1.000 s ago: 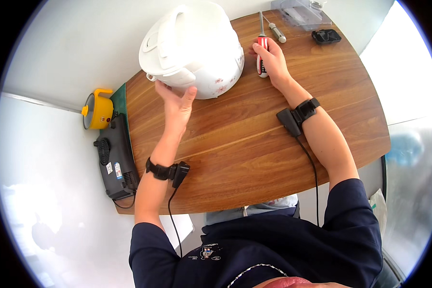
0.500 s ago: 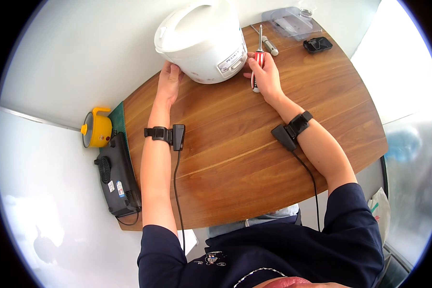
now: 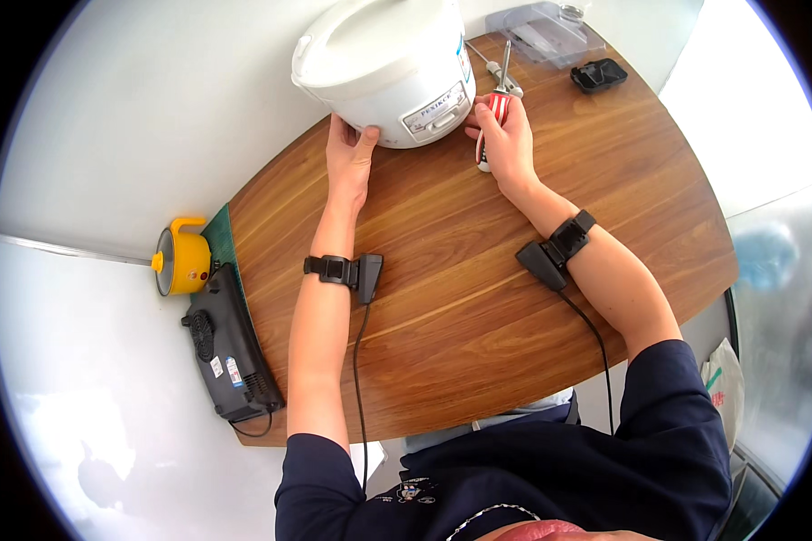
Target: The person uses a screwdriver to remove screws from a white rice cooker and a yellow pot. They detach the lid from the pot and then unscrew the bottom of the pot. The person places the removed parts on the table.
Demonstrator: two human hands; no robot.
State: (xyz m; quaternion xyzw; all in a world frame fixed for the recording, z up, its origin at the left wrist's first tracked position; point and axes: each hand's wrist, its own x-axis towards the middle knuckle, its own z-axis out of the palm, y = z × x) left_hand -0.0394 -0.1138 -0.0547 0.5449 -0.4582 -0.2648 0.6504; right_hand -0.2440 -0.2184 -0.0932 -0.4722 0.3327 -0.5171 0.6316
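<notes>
- Fingers of the right hand [image 3: 507, 137] are closed around the red-and-white handle of a screwdriver [image 3: 496, 110]; the fingertips sit just beside the right wall of a white rice cooker [image 3: 397, 86], and whether they touch it I cannot tell.
- Left hand [image 3: 350, 160] is at the cooker's lower near-left edge, thumb against the wall; its other fingers are partly hidden, so I cannot tell if they clamp.
- Of the 2 hands, the left has the surer contact with the cooker, which lies beyond it and to the left of the right hand.
- Screwdriver's long axis runs away from the person, shaft forward, beside the cooker rather than aimed at it.
- Cooker is at the far edge of the wooden table [image 3: 442, 288], lid up, its lever panel [image 3: 437, 114] on the near-right side, between the 2 hands.
- Just past the shaft lies 1 pale-handled tool [image 3: 514, 87]; near it, a clear plastic tray [image 3: 573, 43] and a black case [image 3: 598, 76].
</notes>
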